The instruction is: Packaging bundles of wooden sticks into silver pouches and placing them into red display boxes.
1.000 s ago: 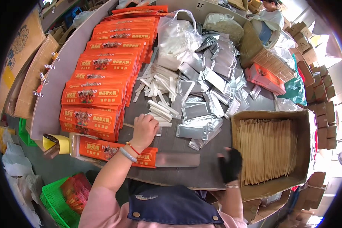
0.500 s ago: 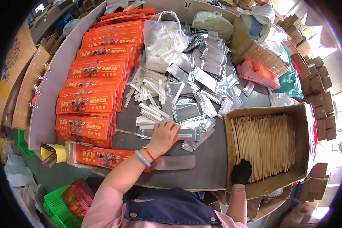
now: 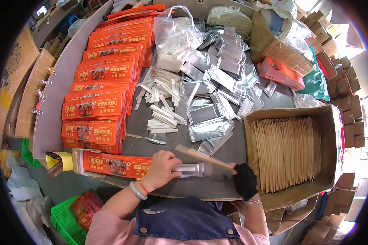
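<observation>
Right hand [image 3: 245, 181] at right end of wooden sticks [image 3: 204, 157].

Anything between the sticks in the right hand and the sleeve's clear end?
Nothing visible: dark tabletop shows between the wooden sticks in the right hand and the clear end of the red sleeve. The left hand touches the sleeve.

The head-worn view looks down and forward from above the apron [image 3: 186, 220], close over the hands [image 3: 162, 169] and worktop [image 3: 210, 188]; its fisheye sweep bends straight edges toward a dark rim, taking in floor [image 3: 61, 185] at left and cartons [image 3: 349, 108] at right.
</observation>
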The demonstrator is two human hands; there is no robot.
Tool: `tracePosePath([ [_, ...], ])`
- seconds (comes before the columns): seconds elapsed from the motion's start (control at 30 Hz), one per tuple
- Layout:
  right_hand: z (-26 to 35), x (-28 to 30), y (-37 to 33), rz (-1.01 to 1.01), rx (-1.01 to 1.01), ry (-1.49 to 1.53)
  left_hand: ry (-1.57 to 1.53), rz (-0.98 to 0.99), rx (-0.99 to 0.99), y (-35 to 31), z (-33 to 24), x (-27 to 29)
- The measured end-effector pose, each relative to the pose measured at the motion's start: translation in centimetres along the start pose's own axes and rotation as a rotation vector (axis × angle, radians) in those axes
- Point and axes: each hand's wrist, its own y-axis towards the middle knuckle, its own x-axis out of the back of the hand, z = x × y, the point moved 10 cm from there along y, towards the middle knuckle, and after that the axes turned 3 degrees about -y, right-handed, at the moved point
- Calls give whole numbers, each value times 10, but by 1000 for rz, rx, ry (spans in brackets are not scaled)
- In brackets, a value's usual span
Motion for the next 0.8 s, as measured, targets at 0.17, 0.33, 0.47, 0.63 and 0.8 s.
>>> tracePosePath([
  [0.17,41,-40,0,224,282,-75,167,-99,23,-36,9,32],
  [0.33,99,-61,10,-30,570,193,170,-67,-56,-25,-14,13],
  [0.47,70,-55,19,-71,292,128,208,-61,-65,-25,-7,7],
  [0.63,165,-90,2,137,447,776,123,-22,-86,-7,-12,-7],
  [0.8,150,-58,6,5,525,22,348,239,-201,-2,-35,-1],
])
